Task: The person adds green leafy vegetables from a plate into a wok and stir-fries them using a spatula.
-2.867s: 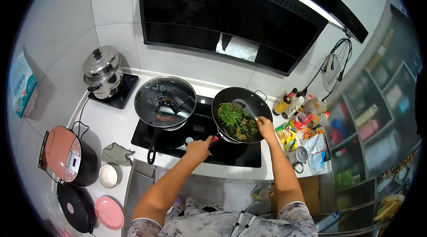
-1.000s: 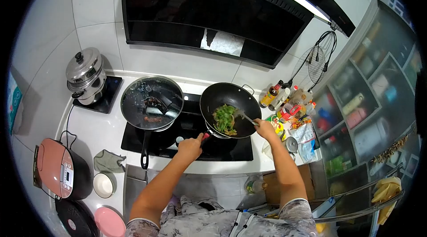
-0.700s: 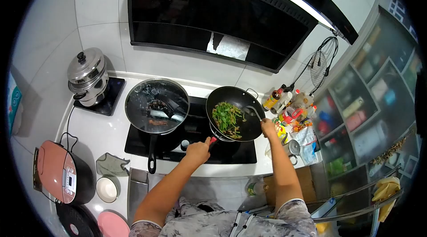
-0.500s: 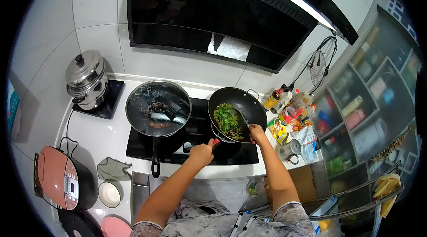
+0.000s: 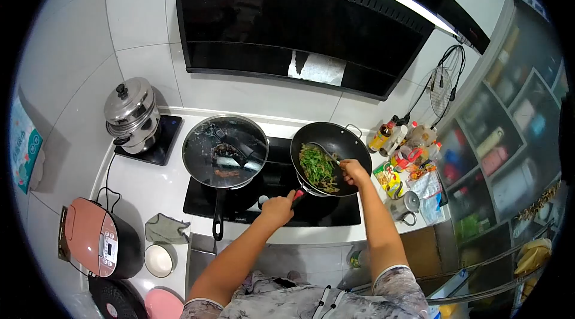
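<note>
Closed around the red-and-black handle (image 5: 298,195) of a black wok (image 5: 354,150) is my left hand (image 5: 279,211), at the wok's near left. My right hand (image 5: 354,172) is over the wok's right side, its fingers wrapped round the handle of a metal spatula (image 5: 328,152). The spatula reaches left into chopped green vegetables (image 5: 317,166), and these partly hide its head. Browner pieces lie among the greens at the near side. The wok sits on the right burner of a black cooktop (image 5: 272,214).
A lidded frying pan (image 5: 203,157) occupies the left burner, its handle (image 5: 219,214) sticking out toward me. Bottles (image 5: 383,133), seasoning packets (image 5: 389,178) and a metal-lidded jug (image 5: 410,202) crowd the right. Leftward stand a steamer pot (image 5: 132,112), rice cooker (image 5: 99,238), cloth (image 5: 166,229) and bowl (image 5: 159,259).
The camera view has shifted, so everything sits a little further right and lower. My right hand and the spatula have moved toward the wok's far side. My left hand stays on the handle.
</note>
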`<state>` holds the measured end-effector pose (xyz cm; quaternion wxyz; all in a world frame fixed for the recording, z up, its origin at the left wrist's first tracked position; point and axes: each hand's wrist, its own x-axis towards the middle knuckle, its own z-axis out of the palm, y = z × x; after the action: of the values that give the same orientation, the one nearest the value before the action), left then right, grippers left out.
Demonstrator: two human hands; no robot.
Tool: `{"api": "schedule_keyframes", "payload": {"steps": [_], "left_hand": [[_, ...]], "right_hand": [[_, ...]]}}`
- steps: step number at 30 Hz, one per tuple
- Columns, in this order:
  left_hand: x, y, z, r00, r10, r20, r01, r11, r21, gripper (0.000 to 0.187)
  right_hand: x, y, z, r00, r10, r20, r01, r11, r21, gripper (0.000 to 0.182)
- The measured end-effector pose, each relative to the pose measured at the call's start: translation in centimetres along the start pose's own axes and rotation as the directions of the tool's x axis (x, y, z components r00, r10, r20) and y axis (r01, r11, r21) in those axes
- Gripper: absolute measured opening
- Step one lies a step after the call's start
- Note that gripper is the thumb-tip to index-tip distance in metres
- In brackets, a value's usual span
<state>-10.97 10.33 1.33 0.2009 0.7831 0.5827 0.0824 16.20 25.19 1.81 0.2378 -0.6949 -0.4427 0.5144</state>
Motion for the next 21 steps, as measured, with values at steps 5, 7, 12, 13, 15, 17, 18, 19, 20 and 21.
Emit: {"api": "schedule_keyframes", "payload": {"steps": [5, 7, 12, 13, 15, 17, 18, 19, 20, 21], "left_hand": [[-0.3, 0.5, -0.6, 1.000, -0.020, -0.007, 0.020, 1.000, -0.001, 0.059], [-0.3, 0.7, -0.9, 1.000, -0.022, -0.011, 0.022, 1.000, 0.019, 0.060], [0.1, 0.5, -0.1, 1.000, -0.024, -0.016, 0.025, 0.999, 0.040, 0.063], [-0.1, 0.7, 0.0, 1.000, -0.026, -0.010, 0.026, 0.999, 0.047, 0.063], [-0.3, 0.8, -0.1, 1.000, -0.025, -0.005, 0.025, 0.998, 0.056, 0.063], [-0.3, 1.0, -0.7, 0.999, -0.040, 0.000, 0.040, 0.997, 0.071, 0.061], [-0.2, 0.9, -0.6, 0.999, -0.040, -0.001, 0.040, 0.997, 0.070, 0.061], [-0.1, 0.7, -0.3, 0.999, -0.035, -0.019, 0.037, 0.997, 0.065, 0.060], [-0.1, 0.7, -0.1, 0.999, -0.030, -0.037, 0.032, 0.998, 0.062, 0.060], [-0.3, 0.7, 0.0, 0.999, -0.029, -0.037, 0.031, 0.998, 0.062, 0.060]], "right_hand": [[-7.5, -1.4, -5.5, 0.987, 0.010, 0.163, 0.010, 0.993, -0.118, 0.029], [-10.8, -1.6, -5.9, 0.989, -0.079, 0.125, 0.122, 0.914, -0.388, 0.030], [-6.4, 3.3, -0.9, 0.823, -0.567, 0.043, 0.341, 0.432, -0.835, 0.029], [-5.3, 3.5, -0.2, 0.810, -0.586, -0.025, 0.298, 0.449, -0.842, 0.025], [-3.0, 4.5, -0.9, 0.765, -0.637, -0.092, 0.356, 0.538, -0.764, 0.024], [-2.4, 3.7, -2.2, 0.710, -0.669, -0.220, 0.415, 0.650, -0.637, 0.023], [-2.1, 3.4, -3.1, 0.750, -0.609, -0.259, 0.355, 0.701, -0.619, 0.024], [-0.8, 3.9, -4.0, 0.759, -0.581, -0.296, 0.322, 0.729, -0.604, 0.025], [1.4, 4.9, -4.4, 0.766, -0.551, -0.332, 0.289, 0.756, -0.588, 0.026], [3.3, 5.9, -4.3, 0.809, -0.456, -0.370, 0.249, 0.837, -0.487, 0.026]]}}
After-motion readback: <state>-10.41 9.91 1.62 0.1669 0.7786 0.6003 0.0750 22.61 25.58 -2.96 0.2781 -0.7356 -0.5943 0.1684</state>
